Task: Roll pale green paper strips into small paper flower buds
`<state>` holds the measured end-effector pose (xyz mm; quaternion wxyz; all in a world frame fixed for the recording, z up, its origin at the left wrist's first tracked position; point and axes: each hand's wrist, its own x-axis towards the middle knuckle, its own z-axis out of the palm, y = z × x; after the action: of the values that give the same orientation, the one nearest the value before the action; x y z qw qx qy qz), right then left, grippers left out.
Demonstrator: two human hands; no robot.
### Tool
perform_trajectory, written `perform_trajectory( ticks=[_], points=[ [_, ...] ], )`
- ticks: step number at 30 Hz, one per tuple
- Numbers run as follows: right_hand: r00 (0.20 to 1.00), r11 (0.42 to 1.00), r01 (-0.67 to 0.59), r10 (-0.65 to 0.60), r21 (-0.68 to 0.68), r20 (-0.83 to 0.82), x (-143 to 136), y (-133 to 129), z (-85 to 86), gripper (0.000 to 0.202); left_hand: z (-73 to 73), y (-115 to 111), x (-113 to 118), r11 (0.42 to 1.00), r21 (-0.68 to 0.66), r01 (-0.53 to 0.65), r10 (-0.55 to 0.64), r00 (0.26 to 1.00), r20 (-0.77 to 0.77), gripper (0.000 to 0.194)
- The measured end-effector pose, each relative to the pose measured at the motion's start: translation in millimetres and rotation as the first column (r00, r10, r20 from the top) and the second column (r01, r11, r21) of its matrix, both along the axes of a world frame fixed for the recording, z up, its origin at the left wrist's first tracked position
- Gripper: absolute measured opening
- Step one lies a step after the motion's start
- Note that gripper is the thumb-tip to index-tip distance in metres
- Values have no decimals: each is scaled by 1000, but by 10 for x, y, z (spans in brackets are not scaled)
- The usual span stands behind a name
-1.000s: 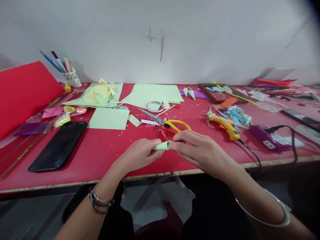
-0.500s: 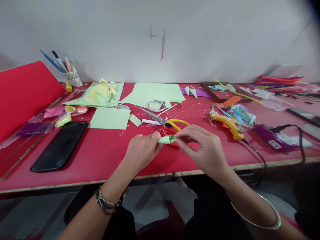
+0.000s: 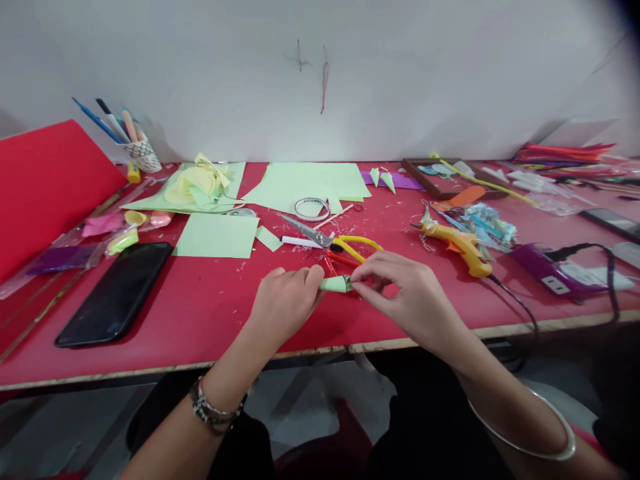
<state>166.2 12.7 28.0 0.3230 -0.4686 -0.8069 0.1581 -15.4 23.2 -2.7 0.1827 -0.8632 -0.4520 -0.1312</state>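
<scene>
Between my hands is a small rolled cone of pale green paper [image 3: 334,285], held above the front of the red table. My left hand [image 3: 287,300] is closed around its left end, which the fingers hide. The thumb and fingers of my right hand [image 3: 395,283] pinch the rim at the cone's open right end. Just behind lie scissors [image 3: 320,238] with yellow and red handles, their blades pointing left, and a white marker [image 3: 300,242]. Two finished-looking green paper cones [image 3: 388,181] rest at the back on a purple strip.
A black phone [image 3: 117,293] lies at left, near green paper sheets [image 3: 217,235]. A tape roll [image 3: 312,209] sits behind the scissors. At right are a yellow glue gun [image 3: 457,245] with its cord, a purple power box [image 3: 547,270] and a brown tray [image 3: 425,183]. A pen cup [image 3: 141,155] stands back left.
My right fingers stay at the cone's open end, shifting slightly. The cone has moved a little to the right, its open end less visible. The camera view has shifted slightly.
</scene>
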Motion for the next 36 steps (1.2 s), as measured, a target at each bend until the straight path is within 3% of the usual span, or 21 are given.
perform_trajectory(
  ticks=[6,12,19,23,28,32,36],
  points=[
    [962,978,-124,78,166,260,35,49,15,12,-21,-5,-17,995,-98,14,-15,1000,-9,18],
    [893,902,-283,125,325,433,59,73,27,22,50,-16,1,933,-359,-17,38,998,50,20],
    [785,764,-424,44,486,617,56,68,125,27,51,-9,-42,816,-550,176,3,951,309,24],
    [740,689,-523,74,502,669,48,76,166,30,22,9,-62,792,-567,228,-32,942,334,21],
    [725,717,-522,87,462,683,60,87,173,30,8,17,-57,857,-492,153,-33,969,245,23],
    [743,736,-513,124,441,658,90,86,172,27,13,12,-40,874,-462,153,-57,975,215,22],
    [849,806,-438,226,398,477,130,98,159,19,16,4,-15,923,-376,80,-27,989,145,23]
  ],
)
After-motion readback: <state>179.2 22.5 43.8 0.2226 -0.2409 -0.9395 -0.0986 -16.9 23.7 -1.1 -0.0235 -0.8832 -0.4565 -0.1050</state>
